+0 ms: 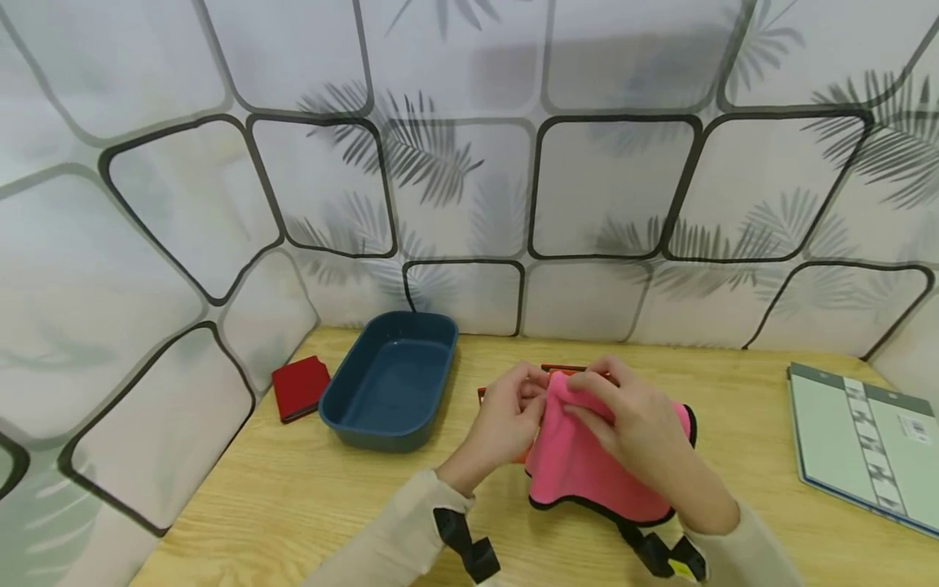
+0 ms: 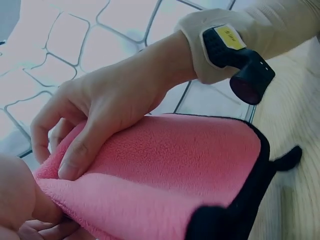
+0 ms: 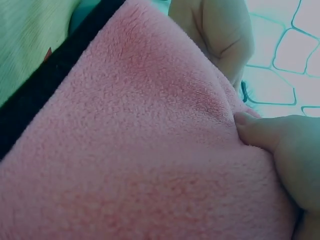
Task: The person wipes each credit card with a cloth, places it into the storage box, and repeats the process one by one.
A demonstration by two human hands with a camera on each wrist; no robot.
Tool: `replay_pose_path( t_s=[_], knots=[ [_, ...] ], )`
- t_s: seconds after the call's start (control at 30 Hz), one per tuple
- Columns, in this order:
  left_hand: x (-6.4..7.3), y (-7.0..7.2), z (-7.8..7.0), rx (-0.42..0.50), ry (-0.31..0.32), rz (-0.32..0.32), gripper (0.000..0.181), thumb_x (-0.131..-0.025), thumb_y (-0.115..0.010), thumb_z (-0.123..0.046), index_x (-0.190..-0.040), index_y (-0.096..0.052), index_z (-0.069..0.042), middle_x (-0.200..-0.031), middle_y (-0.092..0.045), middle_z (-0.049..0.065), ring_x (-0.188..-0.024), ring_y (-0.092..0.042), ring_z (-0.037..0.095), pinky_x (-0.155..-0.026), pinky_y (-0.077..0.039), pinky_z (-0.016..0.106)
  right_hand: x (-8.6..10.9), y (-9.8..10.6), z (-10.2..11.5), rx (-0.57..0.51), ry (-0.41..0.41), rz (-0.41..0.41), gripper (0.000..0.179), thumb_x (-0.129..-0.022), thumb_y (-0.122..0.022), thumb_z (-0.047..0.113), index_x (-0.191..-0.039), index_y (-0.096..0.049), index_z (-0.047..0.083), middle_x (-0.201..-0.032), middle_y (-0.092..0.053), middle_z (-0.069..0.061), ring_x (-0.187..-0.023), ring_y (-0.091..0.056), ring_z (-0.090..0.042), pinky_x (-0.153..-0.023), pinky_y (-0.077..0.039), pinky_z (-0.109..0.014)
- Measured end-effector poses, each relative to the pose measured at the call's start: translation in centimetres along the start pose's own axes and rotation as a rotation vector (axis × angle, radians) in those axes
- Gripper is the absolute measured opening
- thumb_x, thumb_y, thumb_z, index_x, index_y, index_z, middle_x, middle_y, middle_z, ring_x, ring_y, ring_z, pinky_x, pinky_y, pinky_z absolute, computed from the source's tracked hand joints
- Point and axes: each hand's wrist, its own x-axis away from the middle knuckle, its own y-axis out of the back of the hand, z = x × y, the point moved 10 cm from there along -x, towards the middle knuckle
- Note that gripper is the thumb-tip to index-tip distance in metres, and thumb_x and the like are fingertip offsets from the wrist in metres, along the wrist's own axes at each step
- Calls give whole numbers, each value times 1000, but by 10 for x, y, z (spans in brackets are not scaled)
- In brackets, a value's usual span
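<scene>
Nearest the camera, my left sleeve (image 1: 381,542) and right sleeve (image 1: 748,554) enter from the near side, each with a black wrist device. From left to right: a red booklet-like item (image 1: 299,386) lies at the far left of the counter (image 1: 242,530), just beside a blue basin (image 1: 392,375) whose inside shows nothing. Right of centre, my left hand (image 1: 502,420) pinches the far left edge of a pink cloth (image 1: 587,473) with black trim. My right hand (image 1: 631,420) pinches a raised fold of it between thumb and fingers. An orange-red item (image 1: 522,458) shows at the cloth's edge, mostly hidden; I cannot tell what it is. At the far right lies a pale green notebook (image 1: 836,440), well apart. Probable failures: should either pinch loosen, the soft fold could slip out and sag; should I tug unevenly, the cloth could twist or drag the orange-red item, which it keeps largely from my sight.
</scene>
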Motion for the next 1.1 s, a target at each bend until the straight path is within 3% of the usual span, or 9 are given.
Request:
replay_pose_path(
  t_s=[0.2,0.3,0.67,0.8,0.87,0.93,1.1],
  knots=[
    [2,0,-3,-71,-45,-4,13,-95,-49,5,-105,-57,1,-90,-68,16,-67,-61,10,-61,-49,18,0,-1,-6,-17,-25,6,37,-97,-47,46,-90,-68,16,-100,-50,-14,-64,-39,-9,-45,-28,-14],
    [2,2,-4,-83,-47,-12,12,-94,-50,6,-104,-56,1,-88,-67,15,-67,-62,11,-60,-50,18,-2,-2,-7,-33,-27,12,37,-97,-48,46,-89,-69,16,-100,-49,-15,-68,-39,-12,-46,-29,-14],
    [4,0,2,31,13,-9,11,-95,-42,13,-103,-47,7,-83,-55,19,-68,-66,36,-61,-56,22,1,8,-15,-15,-67,57,41,-94,-48,49,-89,-71,15,-94,-50,-10,-64,-38,-9,-47,-31,-15],
    [7,6,5,39,39,-47,12,-94,-40,16,-102,-45,9,-78,-50,16,-71,-68,40,-60,-56,22,3,7,-18,3,-79,104,18,-84,-73,31,-90,-70,15,-93,-51,-9,-65,-41,-10,-49,-37,-19],
    [6,6,5,44,42,-48,13,-94,-39,17,-102,-45,9,-78,-49,15,-74,-68,43,-61,-56,22,4,8,-22,23,-97,122,23,-73,-84,18,-90,-69,15,-93,-51,-8,-63,-45,-9,-49,-40,-21],
    [5,5,4,36,35,-42,13,-95,-39,17,-103,-44,8,-79,-48,13,-75,-68,42,-62,-57,24,5,10,-27,43,-122,130,35,-62,-88,5,-89,-67,14,-92,-52,-6,-60,-47,-9,-49,-43,-22],
    [1,7,2,18,15,-61,14,-95,-39,16,-104,-43,6,-80,-46,12,-73,-69,38,-65,-59,32,4,18,-38,71,-150,140,35,-63,-86,0,-88,-66,12,-88,-52,-2,-59,-52,-9,-52,-48,-27]
  ],
)
